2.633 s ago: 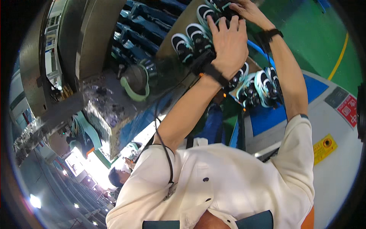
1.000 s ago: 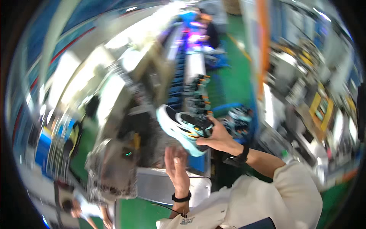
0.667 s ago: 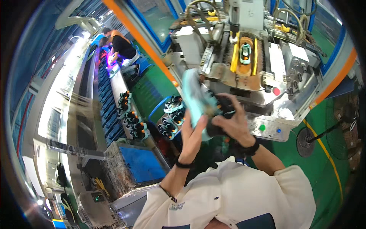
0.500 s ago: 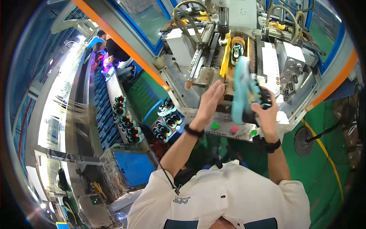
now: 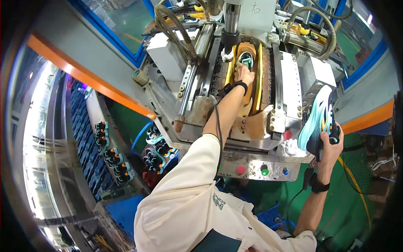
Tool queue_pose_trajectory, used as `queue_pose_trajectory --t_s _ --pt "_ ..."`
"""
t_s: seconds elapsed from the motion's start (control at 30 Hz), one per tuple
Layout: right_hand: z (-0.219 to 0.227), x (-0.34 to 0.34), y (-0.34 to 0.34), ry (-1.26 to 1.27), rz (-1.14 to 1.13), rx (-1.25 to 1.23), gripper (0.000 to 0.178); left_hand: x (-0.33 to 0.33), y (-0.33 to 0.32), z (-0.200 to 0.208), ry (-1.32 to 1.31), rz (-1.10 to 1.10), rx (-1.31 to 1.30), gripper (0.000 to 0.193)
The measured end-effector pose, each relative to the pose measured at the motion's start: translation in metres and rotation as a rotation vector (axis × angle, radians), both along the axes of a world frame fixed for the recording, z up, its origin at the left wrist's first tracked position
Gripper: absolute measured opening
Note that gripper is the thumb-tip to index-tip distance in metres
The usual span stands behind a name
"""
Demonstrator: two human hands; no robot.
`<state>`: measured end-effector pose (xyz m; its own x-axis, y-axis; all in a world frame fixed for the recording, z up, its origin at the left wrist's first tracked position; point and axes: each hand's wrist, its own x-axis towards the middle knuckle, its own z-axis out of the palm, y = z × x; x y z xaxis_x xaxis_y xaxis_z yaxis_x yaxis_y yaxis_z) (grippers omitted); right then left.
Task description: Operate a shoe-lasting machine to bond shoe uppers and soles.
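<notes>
My left hand [image 5: 244,76] reaches into the machine's trough between two yellow side plates [image 5: 258,80]. Its fingers are closed on the near end of a black, white and teal sneaker [image 5: 247,60], which sits in the far part of the trough; the fingertips are partly hidden. Off to the right, outside the machine, my right hand [image 5: 333,147] grips another sneaker [image 5: 317,119]. That one has a pale teal and white sole and a black upper with orange touches, and it is held upright with the sole toward the left.
A metal pressing column [image 5: 230,25] hangs just beside the trough. Buttons line the machine's front panel [image 5: 252,161]. At left, several sneakers [image 5: 113,157] stand along a conveyor's edge, and more lie on a blue-framed rack [image 5: 156,147]. An orange-edged frame [image 5: 92,77] borders the machine.
My left hand has moved forward into the trough and onto the sneaker there. My right hand has carried its sneaker out to the right. The view has shifted toward the machine.
</notes>
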<state>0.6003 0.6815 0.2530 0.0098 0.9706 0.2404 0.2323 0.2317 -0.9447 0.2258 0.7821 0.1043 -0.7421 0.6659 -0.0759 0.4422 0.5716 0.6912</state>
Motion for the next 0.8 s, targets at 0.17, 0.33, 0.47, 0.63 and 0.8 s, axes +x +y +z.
queue_pose_trajectory --t_s 0.17,0.33,0.47,0.63,0.8 --pt "0.012 -0.071 0.093 -0.208 0.096 -0.082 0.04 -0.003 -0.043 0.029 -0.365 0.035 0.249 0.039" --pt "0.01 -0.201 0.179 -0.54 0.416 -0.079 0.045 0.024 -0.207 0.102 -1.117 -0.249 0.652 0.026" --pt "-0.032 -0.303 0.178 -0.805 0.559 -0.164 0.056 0.044 -0.338 0.148 -1.255 -0.061 0.752 0.044" --pt "-0.126 -0.368 0.143 -0.947 0.276 0.137 0.048 0.05 -0.463 0.154 -0.866 0.212 0.51 0.066" --pt "-0.134 -0.369 0.135 -0.913 0.241 0.022 0.056 0.093 -0.533 0.133 -0.765 0.523 0.764 0.052"
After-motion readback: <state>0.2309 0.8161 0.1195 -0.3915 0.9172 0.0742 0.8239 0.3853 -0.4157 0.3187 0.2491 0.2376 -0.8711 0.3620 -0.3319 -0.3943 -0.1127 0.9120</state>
